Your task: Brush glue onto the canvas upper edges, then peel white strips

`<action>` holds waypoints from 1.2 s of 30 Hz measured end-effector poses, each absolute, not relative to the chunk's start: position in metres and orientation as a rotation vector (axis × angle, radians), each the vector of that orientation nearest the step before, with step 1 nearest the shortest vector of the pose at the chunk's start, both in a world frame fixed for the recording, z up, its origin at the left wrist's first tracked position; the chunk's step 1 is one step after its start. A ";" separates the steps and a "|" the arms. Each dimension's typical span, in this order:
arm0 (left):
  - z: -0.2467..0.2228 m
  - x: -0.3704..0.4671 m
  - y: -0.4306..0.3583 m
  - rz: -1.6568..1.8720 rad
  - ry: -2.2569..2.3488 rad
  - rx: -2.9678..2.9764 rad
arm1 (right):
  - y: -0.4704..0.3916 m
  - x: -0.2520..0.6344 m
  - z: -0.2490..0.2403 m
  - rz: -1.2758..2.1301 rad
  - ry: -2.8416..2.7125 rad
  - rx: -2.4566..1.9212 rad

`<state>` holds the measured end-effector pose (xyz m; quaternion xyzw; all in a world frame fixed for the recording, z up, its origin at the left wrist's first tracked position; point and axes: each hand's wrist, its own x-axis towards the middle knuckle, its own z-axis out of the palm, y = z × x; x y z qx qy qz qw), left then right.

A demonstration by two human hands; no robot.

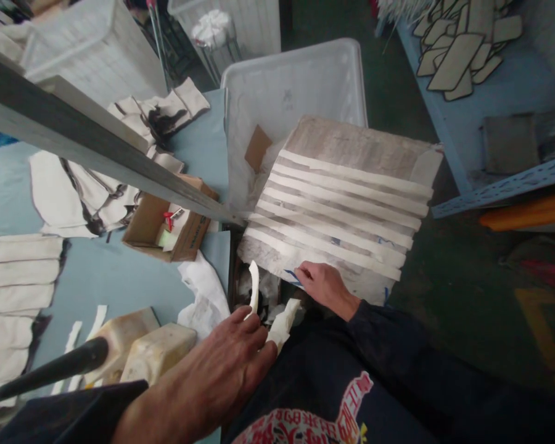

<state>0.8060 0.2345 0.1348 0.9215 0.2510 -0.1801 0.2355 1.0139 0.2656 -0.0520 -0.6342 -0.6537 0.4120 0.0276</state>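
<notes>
My left hand [240, 351] is closed on white strips. One curved white strip [254, 283] stands up from its fingers, and a bunched white piece [284, 320] shows beside the fingertips. My right hand [326, 287] is closed in a pinch at the near edge of a worn grey board [351, 139]. Something blue [293, 277] shows at its fingertips; whether it is held or a mark on the board I cannot tell. Several long white strips [346, 185] lie side by side across the tilted board.
Behind the board is a large translucent plastic bin [296, 68]. A grey post [97, 148] crosses the left side. On the blue table [92, 271] are a cardboard box [166, 234], stacked white pieces [18, 271] and yellowish containers [157, 351]. Oval pads [457, 61] lie on a shelf at right.
</notes>
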 end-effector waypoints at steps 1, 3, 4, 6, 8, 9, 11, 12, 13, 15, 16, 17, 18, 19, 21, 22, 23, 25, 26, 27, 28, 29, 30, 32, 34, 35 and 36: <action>0.134 0.807 0.230 -0.513 0.675 2.543 | 0.259 1.013 -0.038 1.354 -1.986 -1.812; 0.132 0.811 0.221 -0.558 0.651 2.578 | 0.244 1.011 -0.011 1.639 -1.781 -1.339; 0.131 0.812 0.216 -0.574 0.640 2.595 | 0.236 1.009 -0.001 1.740 -1.710 -1.169; 0.129 0.817 0.202 -0.576 0.637 2.635 | 0.219 1.006 0.014 1.866 -1.662 -0.986; 0.128 0.823 0.187 -0.569 0.651 2.656 | 0.203 1.005 0.018 1.899 -1.677 -0.947; 0.129 0.826 0.180 -0.568 0.663 2.654 | 0.194 1.005 0.017 1.897 -1.673 -0.936; 0.132 0.831 0.166 -0.564 0.699 2.616 | 0.177 1.009 0.012 1.889 -1.658 -0.899; 0.134 0.833 0.161 -0.554 0.722 2.574 | 0.169 1.013 0.010 1.890 -1.659 -0.875; 0.136 0.835 0.157 -0.538 0.750 2.520 | 0.162 1.017 0.009 1.896 -1.667 -0.848; 0.140 0.838 0.150 -0.516 0.810 2.383 | 0.149 1.026 0.010 1.907 -1.691 -0.796; 0.141 0.838 0.148 -0.506 0.846 2.312 | 0.145 1.030 0.013 1.918 -1.699 -0.777; 0.142 0.838 0.146 -0.490 0.879 2.250 | 0.141 1.034 0.017 1.940 -1.704 -0.762; 0.142 0.838 0.143 -0.467 0.909 2.199 | 0.139 1.036 0.021 1.973 -1.704 -0.743; 0.141 0.837 0.140 -0.436 0.936 2.158 | 0.137 1.038 0.026 2.017 -1.703 -0.714; 0.140 0.833 0.132 -0.350 0.986 2.087 | 0.135 1.040 0.034 2.106 -1.702 -0.625; 0.140 0.832 0.127 -0.308 1.009 2.042 | 0.134 1.039 0.036 2.132 -1.709 -0.579; 0.139 0.830 0.121 -0.270 1.041 1.985 | 0.132 1.038 0.036 2.143 -1.718 -0.543; 0.138 0.826 0.107 -0.208 1.105 1.822 | 0.126 1.036 0.033 2.162 -1.738 -0.530; 0.138 0.823 0.099 -0.181 1.133 1.720 | 0.122 1.034 0.030 2.174 -1.747 -0.546; 0.138 0.821 0.091 -0.157 1.162 1.609 | 0.118 1.032 0.026 2.188 -1.758 -0.562; 0.137 0.818 0.081 -0.137 1.191 1.494 | 0.114 1.030 0.023 2.204 -1.767 -0.580; 0.136 0.815 0.071 -0.118 1.216 1.373 | 0.109 1.028 0.021 2.224 -1.774 -0.599; 0.135 0.811 0.060 -0.100 1.240 1.250 | 0.105 1.025 0.019 2.244 -1.777 -0.627; 0.129 0.803 0.036 -0.051 1.274 0.997 | 0.095 1.019 0.017 2.268 -1.773 -0.708; 0.122 0.793 0.007 0.046 1.279 0.764 | 0.085 1.012 0.014 2.267 -1.772 -0.795; 0.117 0.788 -0.008 0.109 1.279 0.664 | 0.079 1.009 0.012 2.266 -1.772 -0.829; 0.113 0.782 -0.024 0.180 1.284 0.571 | 0.073 1.005 0.008 2.273 -1.772 -0.855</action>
